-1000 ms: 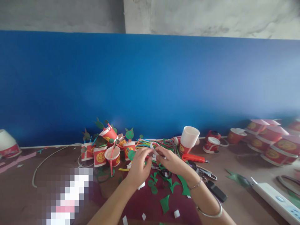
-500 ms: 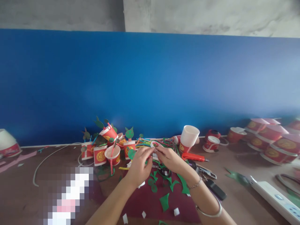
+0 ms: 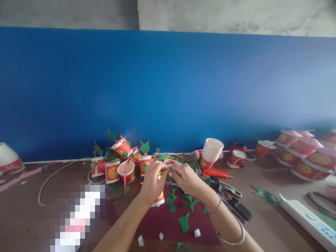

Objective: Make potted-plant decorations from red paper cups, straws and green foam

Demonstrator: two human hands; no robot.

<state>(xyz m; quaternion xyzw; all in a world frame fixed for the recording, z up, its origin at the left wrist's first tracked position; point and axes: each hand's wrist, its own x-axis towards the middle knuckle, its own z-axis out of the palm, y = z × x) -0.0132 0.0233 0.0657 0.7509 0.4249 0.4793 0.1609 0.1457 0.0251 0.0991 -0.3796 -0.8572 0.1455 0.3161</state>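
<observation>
My left hand (image 3: 154, 183) and my right hand (image 3: 185, 179) meet over the middle of the table, fingertips pinched together. What lies between the fingers is too small and covered to make out. Just beyond the fingertips shows a thin white and pink rim (image 3: 173, 162); whether I hold it is unclear. A red and white paper cup (image 3: 159, 200) shows below my left hand, its upper part hidden; I cannot tell whether the hand touches it. Green paper cut-outs (image 3: 184, 223) lie on the dark red sheet (image 3: 154, 231) below, and scissors (image 3: 172, 184) are partly covered.
Left of my hands stand several red paper cups (image 3: 112, 172) with straws and green cut-outs. Coloured straws (image 3: 162, 157) lie behind. To the right are a tall white cup (image 3: 213, 148), an orange-red cutter (image 3: 215, 173), a black key fob (image 3: 240, 208), a power strip (image 3: 307, 217) and stacked cups (image 3: 312, 161).
My hands have drawn closer together, the right one moving slightly left. More of the cup below my left hand now shows. The whole view has shifted up a little.
</observation>
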